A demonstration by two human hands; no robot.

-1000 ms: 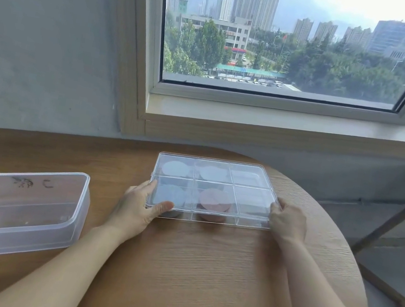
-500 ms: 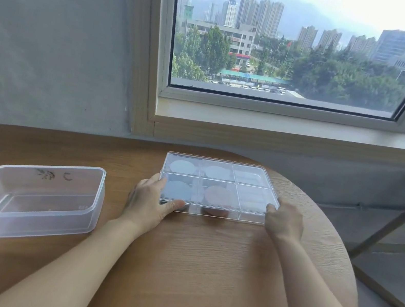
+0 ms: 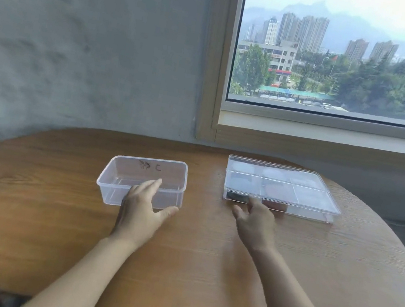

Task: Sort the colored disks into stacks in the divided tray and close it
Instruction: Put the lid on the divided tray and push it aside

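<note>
The divided tray (image 3: 281,189), lid shut, lies on the round wooden table (image 3: 204,262) at right. The right hand (image 3: 255,223) hovers open at its near-left corner. The left hand (image 3: 141,209), open, reaches the clear tub (image 3: 142,180).

A clear tub (image 3: 142,180) sits on the wooden table (image 3: 204,262) below a window (image 3: 348,57).
</note>
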